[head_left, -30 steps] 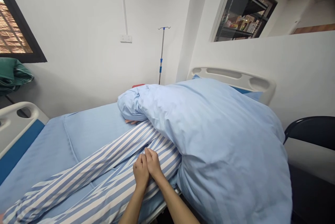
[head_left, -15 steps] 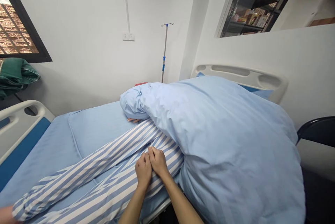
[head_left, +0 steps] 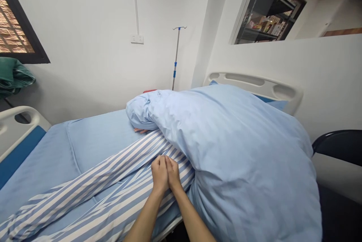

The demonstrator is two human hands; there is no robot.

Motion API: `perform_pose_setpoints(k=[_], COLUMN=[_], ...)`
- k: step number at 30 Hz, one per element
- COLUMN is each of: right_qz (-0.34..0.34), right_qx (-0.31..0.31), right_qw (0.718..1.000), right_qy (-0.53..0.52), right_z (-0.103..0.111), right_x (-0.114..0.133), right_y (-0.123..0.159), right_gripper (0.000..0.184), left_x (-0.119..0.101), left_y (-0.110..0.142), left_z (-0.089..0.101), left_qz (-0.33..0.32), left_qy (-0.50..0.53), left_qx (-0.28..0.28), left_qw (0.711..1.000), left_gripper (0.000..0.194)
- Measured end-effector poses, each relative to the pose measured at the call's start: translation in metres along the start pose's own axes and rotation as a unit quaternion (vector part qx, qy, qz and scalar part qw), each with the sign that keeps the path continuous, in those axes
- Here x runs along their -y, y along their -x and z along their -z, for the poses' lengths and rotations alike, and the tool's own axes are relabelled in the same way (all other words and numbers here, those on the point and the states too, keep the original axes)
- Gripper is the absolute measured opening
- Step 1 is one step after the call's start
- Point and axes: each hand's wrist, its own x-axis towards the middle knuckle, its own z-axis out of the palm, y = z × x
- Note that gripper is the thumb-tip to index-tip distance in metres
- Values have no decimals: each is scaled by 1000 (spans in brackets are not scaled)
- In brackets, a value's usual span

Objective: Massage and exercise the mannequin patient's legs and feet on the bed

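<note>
My hands (head_left: 166, 174) rest pressed together, gripping nothing, on a blue-and-white striped cotton garment (head_left: 93, 193). It looks soft and limp: pinch a fold!

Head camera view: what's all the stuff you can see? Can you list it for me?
hospital bed: one, blue mattress, middle of the view
duvet: one, pale blue, heaped on the bed's right side
striped pyjamas: one set, blue and white, on the mattress
another person's fingers: one hand, poking out under the duvet
drip stand: one, silver and blue, behind the bed
wall socket: one, white, on the wall
window: one, black frame, far left
green cloth: one, below the window
chair: one, black, far right
left hand: one, on the pyjamas
right hand: one, beside the left hand
</note>
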Motion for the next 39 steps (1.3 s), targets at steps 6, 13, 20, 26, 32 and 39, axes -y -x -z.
perform_pose_setpoints(k=[6,13,20,26,32,39], right_qz=[-8,35,119,44,24,-7], right_qx=[-21,39,49,-18,0,17], right_qw=[1000,986,947,944,941,933], right_qy=[0,160,295,327,337,359], right_z=[2,10,36,48,51,52], right_x=[-1,14,34,-8,-9,-10], right_y=[0,-7,-24,-19,-21,-24], right_gripper=[36,39,43,51,51,49], left_x=[34,34,32,32,42,67], left_y=[12,12,15,16,11,13], left_z=[-4,-2,-3,-6,28,225], left_qz=[-31,-19,-20,-14,13,27], left_qy=[-187,-245,-291,-265,-105,-71], left_qx=[-4,2,18,12,60,-115], left_qw=[982,969,956,964,993,990], left_gripper=[34,35,37,36,41,39])
